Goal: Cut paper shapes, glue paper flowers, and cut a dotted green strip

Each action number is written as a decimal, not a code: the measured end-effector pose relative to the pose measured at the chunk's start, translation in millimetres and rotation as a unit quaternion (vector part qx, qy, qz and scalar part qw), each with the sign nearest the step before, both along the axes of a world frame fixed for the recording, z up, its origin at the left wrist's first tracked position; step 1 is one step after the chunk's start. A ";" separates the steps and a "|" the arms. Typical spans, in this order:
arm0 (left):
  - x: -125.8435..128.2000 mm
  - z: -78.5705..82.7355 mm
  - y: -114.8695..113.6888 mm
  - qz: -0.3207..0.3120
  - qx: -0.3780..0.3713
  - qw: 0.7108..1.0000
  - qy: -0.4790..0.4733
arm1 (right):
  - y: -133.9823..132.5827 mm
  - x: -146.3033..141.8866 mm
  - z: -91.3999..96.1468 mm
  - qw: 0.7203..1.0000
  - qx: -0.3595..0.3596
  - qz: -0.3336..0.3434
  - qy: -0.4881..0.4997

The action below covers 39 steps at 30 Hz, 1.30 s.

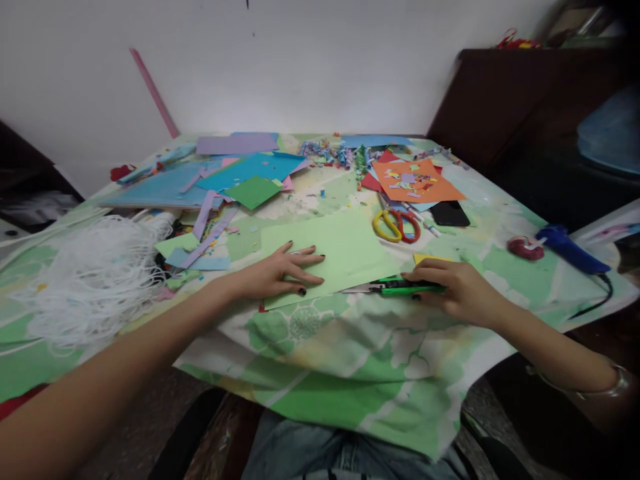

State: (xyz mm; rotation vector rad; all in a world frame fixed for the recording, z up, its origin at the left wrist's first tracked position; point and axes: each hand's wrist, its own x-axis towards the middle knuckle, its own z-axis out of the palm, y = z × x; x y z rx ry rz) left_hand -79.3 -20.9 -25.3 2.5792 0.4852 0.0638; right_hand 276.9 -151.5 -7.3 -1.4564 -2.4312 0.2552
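Note:
My left hand [285, 270] lies with fingers spread on a pale green sheet of paper [345, 243], near its front left part. The sheet rests flat on the patterned tablecloth. At the sheet's front right edge, my right hand [453, 290] has its fingers closed on the green and black handles of pointed scissors [393, 287]. Their metal blades point left and lie along the front edge of the paper. Whether the blades are apart is too small to tell. Just beyond the right hand shows a bit of yellow paper [430, 259].
Scissors with yellow and red handles [395, 227] lie behind the sheet, beside a black phone [450, 213]. An orange sheet [415, 180] bears paper scraps. At left is a heap of white cord [100, 280]; at right, a blue corded tool [570, 248]. Coloured papers [255, 170] lie at the back.

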 end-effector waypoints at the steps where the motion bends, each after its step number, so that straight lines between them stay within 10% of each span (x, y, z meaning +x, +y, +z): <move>1: 3.6 -1.9 -1.4 0.005 0.002 1.000 -0.005 | 3.3 4.5 0.0 1.000 -0.004 0.000 0.004; 39: 15.8 8.0 0.7 -0.024 -0.036 0.999 0.016 | 25.3 -25.7 -0.3 0.998 0.033 0.058 0.005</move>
